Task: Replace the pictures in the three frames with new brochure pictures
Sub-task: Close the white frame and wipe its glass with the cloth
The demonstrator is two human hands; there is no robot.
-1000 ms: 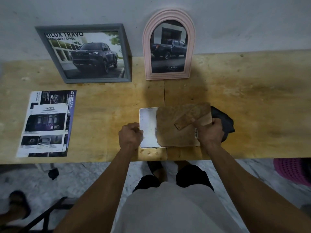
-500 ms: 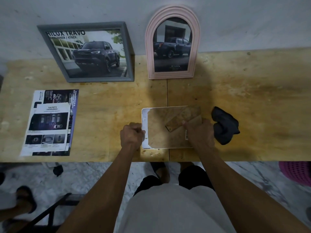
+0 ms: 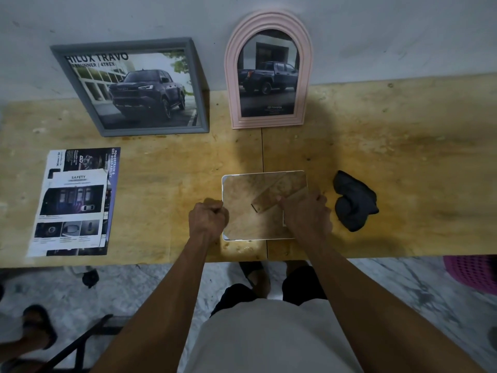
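A white-rimmed frame (image 3: 227, 184) lies face down near the table's front edge, its brown backing board (image 3: 242, 205) with a fold-out stand now filling the rim. My left hand (image 3: 207, 220) is fisted against the frame's left edge. My right hand (image 3: 306, 215) presses on the backing board at its right side. A grey rectangular frame (image 3: 129, 87) with a truck picture and a pink arched frame (image 3: 269, 70) with another truck picture lean against the wall. Brochure pages (image 3: 74, 203) lie at the left.
A dark crumpled cloth (image 3: 353, 201) lies just right of the white frame. The wooden table (image 3: 390, 157) runs along a grey wall. A pink basket (image 3: 473, 271) stands on the floor at right; someone's sandalled foot (image 3: 35, 325) shows at lower left.
My right hand slid the backing board leftward until it covers the whole white frame. The dark cloth, earlier partly hidden under the board, is now uncovered. My left hand stayed at the frame's left edge.
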